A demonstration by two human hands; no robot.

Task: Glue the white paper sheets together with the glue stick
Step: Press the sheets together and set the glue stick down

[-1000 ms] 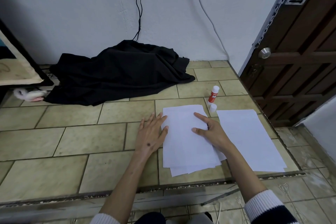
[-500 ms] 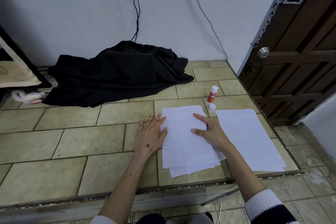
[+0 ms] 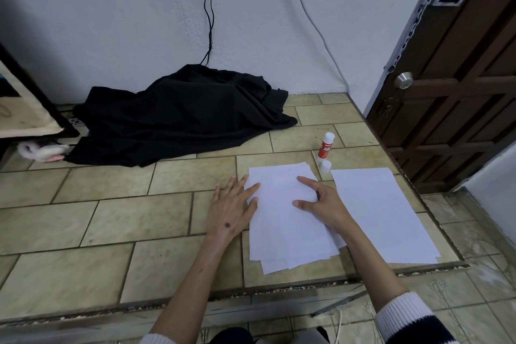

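Observation:
A loose stack of white paper sheets (image 3: 282,229) lies on the tiled floor, its lower edges fanned out. My left hand (image 3: 230,208) lies flat with straight fingers, fingertips on the stack's left edge. My right hand (image 3: 321,202) presses on the stack's right side, index finger and thumb stretched over the top sheet, the other fingers curled at the edge. A separate white sheet (image 3: 379,212) lies to the right. A red and white glue stick (image 3: 325,146) stands upright behind the papers, with its white cap (image 3: 325,166) on the floor beside it.
A heap of black cloth (image 3: 181,114) lies against the back wall, with cables hanging above it. A brown wooden door (image 3: 458,86) stands at the right. A step edge (image 3: 251,290) runs in front of the papers. A shelf (image 3: 25,117) is at the far left.
Both hands stay on the stack almost unmoved. The view has shifted slightly.

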